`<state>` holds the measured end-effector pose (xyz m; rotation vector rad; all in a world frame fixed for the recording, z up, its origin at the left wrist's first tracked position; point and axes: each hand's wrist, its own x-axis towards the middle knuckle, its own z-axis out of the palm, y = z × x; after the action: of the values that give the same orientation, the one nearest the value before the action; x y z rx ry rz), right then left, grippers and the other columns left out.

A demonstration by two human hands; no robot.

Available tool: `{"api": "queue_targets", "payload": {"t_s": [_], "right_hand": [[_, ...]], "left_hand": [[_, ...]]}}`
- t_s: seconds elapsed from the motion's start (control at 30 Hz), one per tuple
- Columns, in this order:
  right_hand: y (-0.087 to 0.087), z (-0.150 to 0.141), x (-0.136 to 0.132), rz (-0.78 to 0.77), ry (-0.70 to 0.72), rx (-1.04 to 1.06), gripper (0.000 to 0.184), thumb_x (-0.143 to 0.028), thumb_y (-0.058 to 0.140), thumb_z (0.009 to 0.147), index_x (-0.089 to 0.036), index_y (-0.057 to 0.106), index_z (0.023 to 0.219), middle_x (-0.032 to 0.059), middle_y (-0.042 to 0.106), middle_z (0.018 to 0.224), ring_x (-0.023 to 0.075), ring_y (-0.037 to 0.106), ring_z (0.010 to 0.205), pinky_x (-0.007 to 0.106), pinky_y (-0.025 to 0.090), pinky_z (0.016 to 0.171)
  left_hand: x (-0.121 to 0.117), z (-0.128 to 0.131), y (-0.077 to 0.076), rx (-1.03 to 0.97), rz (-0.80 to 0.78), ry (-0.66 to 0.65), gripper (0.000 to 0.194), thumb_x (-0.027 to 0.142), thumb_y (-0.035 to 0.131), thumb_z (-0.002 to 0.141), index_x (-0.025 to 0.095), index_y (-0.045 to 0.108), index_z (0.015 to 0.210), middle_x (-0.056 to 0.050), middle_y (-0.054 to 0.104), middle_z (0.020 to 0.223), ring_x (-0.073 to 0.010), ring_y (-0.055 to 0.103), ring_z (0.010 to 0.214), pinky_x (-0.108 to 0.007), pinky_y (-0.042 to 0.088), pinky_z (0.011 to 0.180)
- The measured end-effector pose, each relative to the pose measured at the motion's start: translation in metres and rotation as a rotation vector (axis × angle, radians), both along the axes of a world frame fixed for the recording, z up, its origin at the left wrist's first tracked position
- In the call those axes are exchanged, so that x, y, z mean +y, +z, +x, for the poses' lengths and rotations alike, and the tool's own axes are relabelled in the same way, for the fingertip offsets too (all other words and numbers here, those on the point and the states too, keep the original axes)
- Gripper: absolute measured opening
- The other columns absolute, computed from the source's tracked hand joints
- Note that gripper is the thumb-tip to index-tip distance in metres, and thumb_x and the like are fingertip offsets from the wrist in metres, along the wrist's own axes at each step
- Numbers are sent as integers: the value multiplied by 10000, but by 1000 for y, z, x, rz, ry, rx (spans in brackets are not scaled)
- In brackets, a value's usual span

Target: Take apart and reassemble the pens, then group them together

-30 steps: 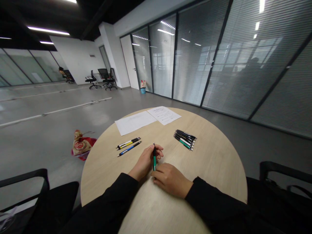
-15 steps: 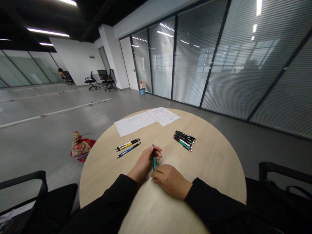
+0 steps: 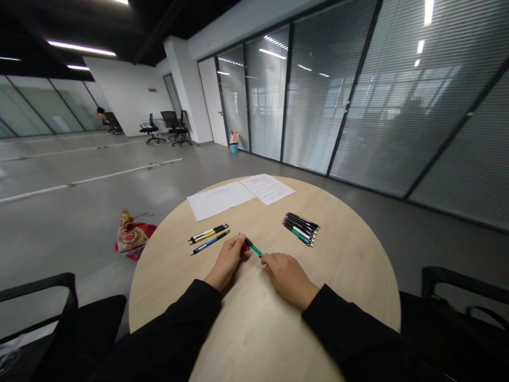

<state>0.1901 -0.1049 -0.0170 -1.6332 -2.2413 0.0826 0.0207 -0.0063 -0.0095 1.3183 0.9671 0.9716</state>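
Note:
Between my two hands, just above the round wooden table, is a green and black pen. The fingers of my left hand are closed on its black end. My right hand pinches the green end. To the left lie a black-and-white pen, a yellow pen and a blue pen, side by side. On the right, several pens are lined up together, mostly black, with a white pen and a green pen at the near side.
Two sheets of paper, a blank-looking one and a printed one, lie at the table's far side. Black chairs stand at the left and right. A red and tan bag rests on the floor at left.
The pen has swung from nearly upright in view to a slant, its green end now toward the right. My right hand has moved slightly right and up; my left hand slightly left.

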Motion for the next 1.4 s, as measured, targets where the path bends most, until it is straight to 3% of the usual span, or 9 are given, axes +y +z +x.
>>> {"api": "queue_targets", "payload": {"t_s": [0.23, 0.5, 0.7, 0.83, 1.0, 1.17, 1.27, 1.4], "right_hand": [[0, 6, 8, -16, -166, -37, 271, -143, 430, 992, -170, 541, 1237, 101, 685, 945, 230, 635, 858, 310, 446, 757], [-12, 18, 14, -33, -64, 223, 256, -162, 427, 1006, -171, 565, 1222, 104, 669, 1050, 215, 617, 1001, 308, 455, 877], [-15, 28, 21, -26, 20, 420, 163, -125, 495, 964, -176, 619, 1058, 67, 655, 1005, 192, 590, 979, 312, 448, 909], [-11, 39, 23, 13, -11, 339, 130, -109, 573, 904, -165, 656, 986, 74, 622, 1012, 198, 564, 997, 305, 446, 918], [-8, 64, 23, -21, -218, 153, 145, -118, 554, 910, -150, 686, 959, 87, 631, 1004, 205, 580, 995, 295, 438, 907], [-9, 86, 26, -46, -405, 48, 161, -150, 573, 911, -151, 709, 997, 108, 647, 1035, 225, 590, 1030, 295, 421, 921], [-12, 93, 27, -52, -438, 24, 160, -146, 577, 903, -154, 718, 980, 119, 656, 1025, 234, 595, 1024, 307, 419, 918], [-13, 97, 27, -18, -448, 28, 158, -116, 577, 886, -150, 707, 969, 127, 669, 1014, 248, 595, 1021, 321, 422, 913]], "left_hand": [[3, -2, 0, 21, -14, -24, 428, 545, 609, 818, 123, 631, 748, -19, 600, 684, -101, 491, 577, -225, 369, 553], [-1, -5, 5, -9, 1, -57, 412, 485, 556, 855, 112, 717, 925, -84, 691, 863, -130, 559, 644, -259, 444, 619], [-4, -4, 7, 19, 34, -93, 423, 488, 553, 873, 116, 726, 976, -94, 696, 923, -132, 558, 673, -269, 451, 654], [-2, -4, 2, 34, 42, -128, 426, 490, 606, 844, 114, 709, 1015, -75, 659, 869, -129, 532, 671, -265, 435, 634], [6, -7, -7, 100, 60, -114, 435, 439, 650, 820, 132, 640, 1128, -30, 603, 817, -123, 509, 659, -260, 421, 621], [14, -17, -10, 327, 280, -52, 374, 453, 547, 887, 162, 633, 1105, -62, 638, 923, -159, 545, 710, -294, 444, 645], [17, -23, -5, 527, 496, -1, 290, 401, 512, 909, 182, 646, 1044, -77, 661, 992, -198, 588, 824, -348, 468, 786], [23, -32, -1, 697, 619, 13, 264, 368, 473, 926, 179, 638, 1009, -76, 655, 948, -218, 598, 839, -363, 476, 811]]}}
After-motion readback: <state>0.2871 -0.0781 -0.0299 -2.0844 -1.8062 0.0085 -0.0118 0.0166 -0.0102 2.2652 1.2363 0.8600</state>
